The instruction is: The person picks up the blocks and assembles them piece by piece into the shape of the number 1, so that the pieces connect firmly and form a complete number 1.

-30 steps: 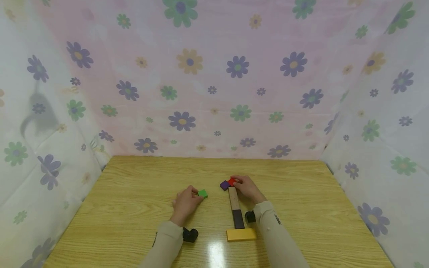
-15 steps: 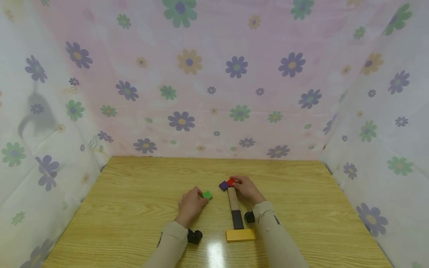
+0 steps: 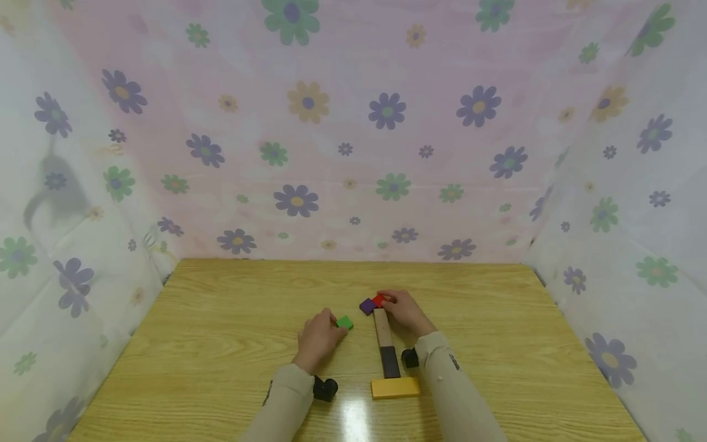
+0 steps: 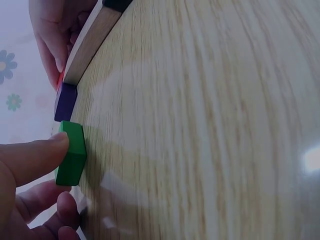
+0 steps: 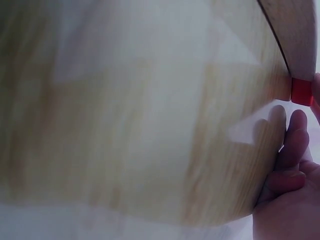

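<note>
My left hand [image 3: 319, 339] pinches a green block [image 3: 345, 323] between thumb and fingers, low over the wooden table. To its right lies a purple block [image 3: 367, 306], set cornerwise against a red block [image 3: 378, 301]. The thumb and fingers of my right hand [image 3: 405, 310] hold the red block at the far end of a plain wood block [image 3: 382, 327]. A dark block [image 3: 390, 362] continues that line toward me, and a yellow block [image 3: 395, 388] lies crosswise at the near end. In the left wrist view the green block [image 4: 72, 154] sits just short of the purple one [image 4: 65, 102].
The wood-grain table [image 3: 232, 344] spreads out on both sides of the blocks. A flowered cloth [image 3: 353, 123] hangs behind it and along both sides. Small black cameras [image 3: 326, 389] stick out from the wrists.
My left hand has slid right with the green block, closer to the purple block. My right hand stays at the red block. The head view has shifted slightly.
</note>
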{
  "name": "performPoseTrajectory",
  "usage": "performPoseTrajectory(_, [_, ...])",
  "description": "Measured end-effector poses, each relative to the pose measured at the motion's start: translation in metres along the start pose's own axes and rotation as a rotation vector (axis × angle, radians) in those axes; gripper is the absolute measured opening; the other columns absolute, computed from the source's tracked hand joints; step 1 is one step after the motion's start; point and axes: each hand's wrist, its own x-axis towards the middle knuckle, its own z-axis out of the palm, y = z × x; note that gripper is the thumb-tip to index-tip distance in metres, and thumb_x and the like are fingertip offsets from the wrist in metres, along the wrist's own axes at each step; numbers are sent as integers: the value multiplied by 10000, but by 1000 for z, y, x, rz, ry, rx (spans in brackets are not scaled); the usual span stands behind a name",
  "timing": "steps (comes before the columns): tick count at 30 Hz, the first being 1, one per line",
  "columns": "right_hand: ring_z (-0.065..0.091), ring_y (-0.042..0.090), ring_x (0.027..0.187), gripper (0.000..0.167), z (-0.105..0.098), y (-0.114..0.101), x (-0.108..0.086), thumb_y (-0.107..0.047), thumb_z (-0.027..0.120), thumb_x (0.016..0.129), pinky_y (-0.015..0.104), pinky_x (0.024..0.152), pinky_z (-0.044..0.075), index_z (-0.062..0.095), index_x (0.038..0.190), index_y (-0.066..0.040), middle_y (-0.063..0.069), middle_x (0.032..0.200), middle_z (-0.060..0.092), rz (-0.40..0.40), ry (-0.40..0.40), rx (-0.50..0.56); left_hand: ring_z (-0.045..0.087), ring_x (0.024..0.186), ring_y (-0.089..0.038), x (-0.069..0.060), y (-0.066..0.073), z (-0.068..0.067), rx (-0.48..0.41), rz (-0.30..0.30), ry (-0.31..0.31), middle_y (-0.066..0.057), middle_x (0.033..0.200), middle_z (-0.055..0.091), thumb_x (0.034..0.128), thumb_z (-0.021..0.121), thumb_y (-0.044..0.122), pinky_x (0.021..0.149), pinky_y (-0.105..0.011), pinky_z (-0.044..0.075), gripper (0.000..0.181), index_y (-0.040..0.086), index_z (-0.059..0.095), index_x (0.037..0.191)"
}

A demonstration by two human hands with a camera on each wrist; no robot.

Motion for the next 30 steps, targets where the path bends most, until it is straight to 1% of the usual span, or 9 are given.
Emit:
performPoseTrajectory(8, [539,260,985,332,2,4,1,-105,500,910,416,816,421,526,1238,-64,142,1123,558,-36,4,-16,469,706,-179,2,8,10,9,-3,6,46,737,510,783,655,337,665,-444,301,233,151,520,821])
performPoseTrajectory(16, [530,252,996,332,0,2,1,-114,502,910,416,825,413,529,1239,-83,137,1145,542,-11,10,-13,467,715,-190,3,12,14,11,-2,37,41,735,506,777,657,344,657,-430,298,243,148,521,825])
performPoseTrajectory(23, [513,236,975,334,1,2,0,-127,506,910,387,780,417,529,1242,-101,146,1145,499,9,5,-20,459,730,-193,3,15,17,8,-13,58,47,728,501,780,645,356,657,-421,280,235,157,521,806])
performPoseTrajectory(27, [506,242,994,331,1,3,1,-129,510,908,395,805,414,535,1238,-110,146,1148,493,6,13,-20,455,746,-201,3,17,20,3,-15,69,43,739,510,780,647,364,664,-426,271,244,157,522,810])
performPoseTrajectory(30, [517,239,990,327,1,4,2,-119,511,906,400,819,412,539,1232,-100,142,1138,522,-10,21,-21,453,764,-207,4,19,21,3,-22,75,46,757,523,776,650,378,680,-429,266,254,157,531,818])
